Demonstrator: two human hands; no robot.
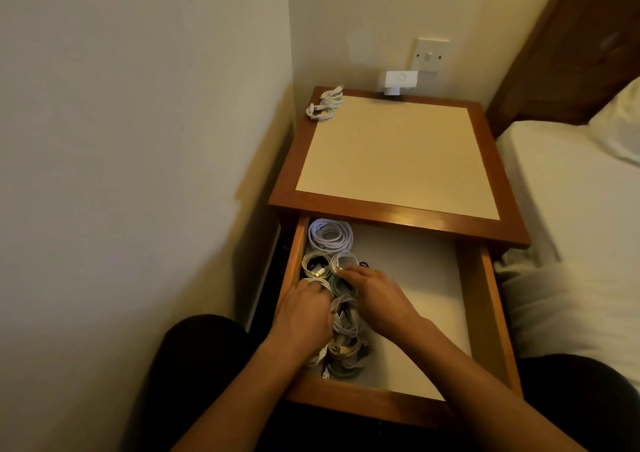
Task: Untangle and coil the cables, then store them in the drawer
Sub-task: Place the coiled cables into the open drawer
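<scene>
Drawer (pixel 367 403) pulled wide open under the tabletop (pixel 398 161). Both hands are inside it, working along the left wall.

- Stored so far: a row of coiled cables (pixel 346 327) runs from the drawer's front to its back on the left side, white, grey and green, packed touching one another. A large white coil (pixel 330 235) lies furthest back. The right half of the drawer floor shows bare.
- Left hand (pixel 304 313): fingers (pixel 317 289) curled down round a small white coil (pixel 313 281) just beside the left wall, gripping it.
- Right hand (pixel 377 299): fingers (pixel 349 273) reach forward over the middle coils, tips on a white loop. The light is dim and the tips blur into the cable, so I cannot tell whether they pinch it or merely press.
- Left to do: one white cable bundle (pixel 323 105) sits on the tabletop's far left corner, well apart from the drawer. It looks loosely wound rather than tidy.

My judgement: most of the task is done. What's left is seating these coils, coiling and storing that last bundle, and perhaps closing the drawer.
</scene>
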